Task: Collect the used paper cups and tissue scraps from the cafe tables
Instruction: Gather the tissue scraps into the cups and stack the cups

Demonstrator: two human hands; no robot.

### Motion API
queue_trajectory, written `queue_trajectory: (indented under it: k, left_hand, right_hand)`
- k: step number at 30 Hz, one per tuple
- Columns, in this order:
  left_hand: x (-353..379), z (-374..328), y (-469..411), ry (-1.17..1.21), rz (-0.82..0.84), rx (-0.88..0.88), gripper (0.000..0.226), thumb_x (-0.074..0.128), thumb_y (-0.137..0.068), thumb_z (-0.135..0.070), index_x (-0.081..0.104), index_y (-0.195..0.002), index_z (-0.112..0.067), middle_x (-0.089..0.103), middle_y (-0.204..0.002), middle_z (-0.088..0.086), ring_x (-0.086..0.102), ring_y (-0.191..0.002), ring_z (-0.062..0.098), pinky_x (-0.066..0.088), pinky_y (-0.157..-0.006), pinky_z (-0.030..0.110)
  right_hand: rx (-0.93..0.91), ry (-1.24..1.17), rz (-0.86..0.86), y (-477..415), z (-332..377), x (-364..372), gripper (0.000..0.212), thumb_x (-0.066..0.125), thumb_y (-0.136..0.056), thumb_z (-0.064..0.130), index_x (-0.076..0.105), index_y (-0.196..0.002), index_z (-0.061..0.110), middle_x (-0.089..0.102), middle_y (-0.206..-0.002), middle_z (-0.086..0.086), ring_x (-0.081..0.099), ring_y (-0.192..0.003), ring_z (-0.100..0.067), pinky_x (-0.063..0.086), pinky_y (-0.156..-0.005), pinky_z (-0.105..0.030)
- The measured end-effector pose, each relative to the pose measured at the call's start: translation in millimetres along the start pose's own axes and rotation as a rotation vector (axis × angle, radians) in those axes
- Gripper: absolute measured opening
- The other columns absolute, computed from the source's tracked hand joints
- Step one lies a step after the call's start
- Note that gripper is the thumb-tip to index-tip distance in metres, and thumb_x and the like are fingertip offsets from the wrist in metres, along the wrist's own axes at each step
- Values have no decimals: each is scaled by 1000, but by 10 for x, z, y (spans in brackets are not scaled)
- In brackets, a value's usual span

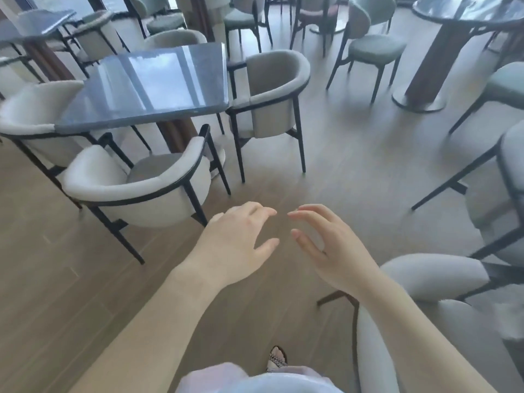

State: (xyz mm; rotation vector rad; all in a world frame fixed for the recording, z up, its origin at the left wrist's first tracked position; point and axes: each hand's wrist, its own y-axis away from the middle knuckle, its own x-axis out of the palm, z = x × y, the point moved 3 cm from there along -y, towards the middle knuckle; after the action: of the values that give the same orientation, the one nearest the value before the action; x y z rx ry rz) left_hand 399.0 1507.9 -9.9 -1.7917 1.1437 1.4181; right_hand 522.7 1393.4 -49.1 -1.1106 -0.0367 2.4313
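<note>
**Glossy stone-look tops, matt cloth chairs, wood-grain floor**

The square bench (158,86) has a dark grey polished top that looks like stone and mirrors the window light. The round bench (467,12) at the far right is equally glossy. Its post (428,61) looks like dark brown wood and stands on a dull metal disc (419,102). The armchair (136,191) nearest the square bench wears pale, matt, slightly napped cloth on a thin black matt frame. A farther chair (374,49) has a grey-green cloth seat. The floor (354,165) is wood-grain planking, smooth with a low sheen. The sandal (276,360) has a woven, patterned strap. The left hand (235,245) and right hand (331,251) are bare, smooth skin.
</note>
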Motion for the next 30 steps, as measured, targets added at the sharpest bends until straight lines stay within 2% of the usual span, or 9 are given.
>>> queue_trajectory:
  k: [7,10,14,21,27,30]
  left_hand:
    - [-69,80,-1521,193,13,159,48,42,-89,-54,37,-133,-37,41,-138,-19,44,-121,4,43,-96,31]
    - [-93,164,-2301,190,12,213,48,43,-89,-53,39,-133,-34,43,-138,-16,43,-123,7,42,-99,34]
    - [-176,339,-3453,185,15,250,47,45,-89,-52,40,-133,-33,44,-138,-15,45,-121,8,43,-97,34]
    - [-636,360,-5503,154,27,352,49,44,-89,-54,41,-132,-31,46,-136,-15,46,-122,9,42,-98,33]
    - [-691,225,-6900,156,82,413,49,39,-90,-56,40,-133,-34,45,-137,-16,45,-122,6,39,-96,28]
    - [-573,115,-7645,122,116,437,50,39,-89,-57,39,-133,-34,44,-138,-15,44,-124,8,41,-98,32]
  right_hand:
    - [168,83,-47,-902,-808,-297,36,39,-93,44,50,-124,30,46,-126,13,44,-118,-5,36,-94,-22]
    - [215,104,-86,-1454,-1164,-444,36,40,-93,43,51,-123,28,46,-126,11,44,-118,-7,37,-96,-25]
    - [234,116,-134,-2421,-1641,-678,35,40,-93,43,53,-121,27,46,-125,10,44,-117,-8,35,-94,-23]
    - [270,168,-221,-4072,-2396,-1425,37,40,-92,44,54,-120,26,48,-122,11,47,-114,-8,37,-90,-22]
    - [311,155,-277,-4981,-3150,-1889,35,41,-92,43,56,-118,25,51,-121,10,48,-113,-8,39,-92,-23]
    - [342,167,-284,-5399,-3666,-2096,35,41,-92,43,58,-115,25,50,-121,10,48,-112,-7,37,-91,-21]
